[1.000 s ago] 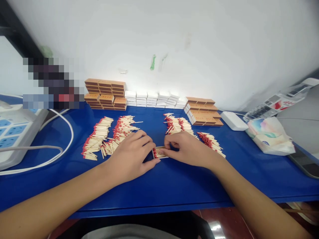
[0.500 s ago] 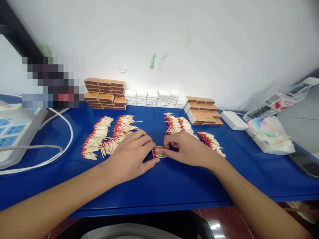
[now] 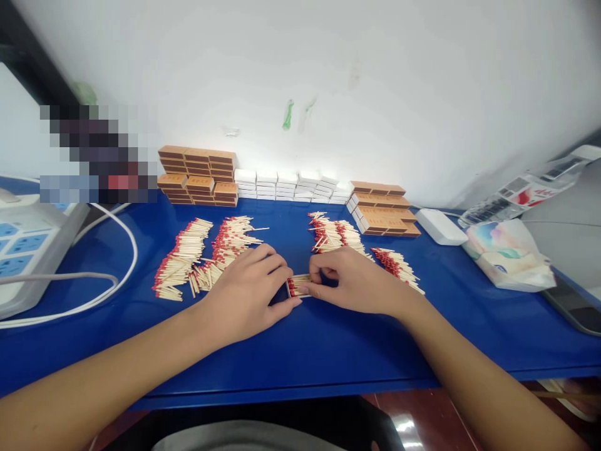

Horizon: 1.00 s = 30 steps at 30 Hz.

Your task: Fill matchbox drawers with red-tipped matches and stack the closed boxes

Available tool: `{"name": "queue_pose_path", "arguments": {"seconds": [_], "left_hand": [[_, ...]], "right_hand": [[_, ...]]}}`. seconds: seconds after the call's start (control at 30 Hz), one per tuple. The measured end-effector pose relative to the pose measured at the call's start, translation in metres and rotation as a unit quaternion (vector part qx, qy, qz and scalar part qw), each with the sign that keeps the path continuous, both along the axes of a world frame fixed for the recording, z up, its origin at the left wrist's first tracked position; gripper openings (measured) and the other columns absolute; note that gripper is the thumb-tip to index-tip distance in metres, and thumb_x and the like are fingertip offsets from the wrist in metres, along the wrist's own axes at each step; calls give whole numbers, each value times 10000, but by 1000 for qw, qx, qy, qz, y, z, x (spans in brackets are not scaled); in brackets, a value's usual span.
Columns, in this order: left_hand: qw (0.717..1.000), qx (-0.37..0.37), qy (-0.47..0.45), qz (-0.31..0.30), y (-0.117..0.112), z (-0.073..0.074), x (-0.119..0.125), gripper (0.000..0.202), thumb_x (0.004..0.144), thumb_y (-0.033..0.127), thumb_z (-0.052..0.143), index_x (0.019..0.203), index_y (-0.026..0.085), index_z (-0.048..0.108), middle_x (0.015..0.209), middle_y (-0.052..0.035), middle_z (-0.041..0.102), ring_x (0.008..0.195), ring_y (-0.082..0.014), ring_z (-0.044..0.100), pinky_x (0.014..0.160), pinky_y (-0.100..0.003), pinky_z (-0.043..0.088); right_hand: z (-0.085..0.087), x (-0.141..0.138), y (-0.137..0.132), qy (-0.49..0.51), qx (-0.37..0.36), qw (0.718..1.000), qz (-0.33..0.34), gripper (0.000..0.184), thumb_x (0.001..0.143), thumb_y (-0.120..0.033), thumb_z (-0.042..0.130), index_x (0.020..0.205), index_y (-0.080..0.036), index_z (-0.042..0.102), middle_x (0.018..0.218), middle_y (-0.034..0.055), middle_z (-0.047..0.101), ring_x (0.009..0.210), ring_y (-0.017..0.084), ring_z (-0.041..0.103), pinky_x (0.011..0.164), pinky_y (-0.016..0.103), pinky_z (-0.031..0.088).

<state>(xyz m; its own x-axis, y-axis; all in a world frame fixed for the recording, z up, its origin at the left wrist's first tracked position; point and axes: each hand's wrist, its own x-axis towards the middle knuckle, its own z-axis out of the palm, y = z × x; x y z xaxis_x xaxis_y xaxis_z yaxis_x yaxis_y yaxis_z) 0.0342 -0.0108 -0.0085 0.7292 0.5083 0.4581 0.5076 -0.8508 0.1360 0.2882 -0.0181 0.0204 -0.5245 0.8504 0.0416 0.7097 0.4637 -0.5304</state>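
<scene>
A small white matchbox tray lies on the blue table, with red-headed matches in it. My left hand steadies the tray's left end, its thumb at the near side and its fingers at the far side. Over the tray's right part, my right hand pinches matches between thumb and forefinger; that end of the tray is hidden by the fingers. Loose match piles lie left and right of the tray, partly covered by my hands.
Along the wall stand stacked brown matchboxes on the left and right, with white trays stacked between. A power strip with cables lies far left. A white adapter and a tissue pack lie right.
Both hands stay in nearly the same place at the tray. The matches in the tray look slightly shifted under my right fingers.
</scene>
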Motion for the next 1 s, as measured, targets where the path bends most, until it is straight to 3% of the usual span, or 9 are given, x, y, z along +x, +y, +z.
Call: {"name": "queue_pose_path", "arguments": {"seconds": [1.0], "left_hand": [[1000, 6, 6, 2, 0, -1, 0, 289, 1044, 432, 706, 1091, 152, 758, 1058, -97, 778, 1098, -306, 678, 948, -495, 601]], "right_hand": [[-3, 0, 1, -8, 7, 1000, -11, 310, 997, -397, 749, 773, -215, 638, 648, -59, 543, 589, 107, 430, 594, 290, 278]]}}
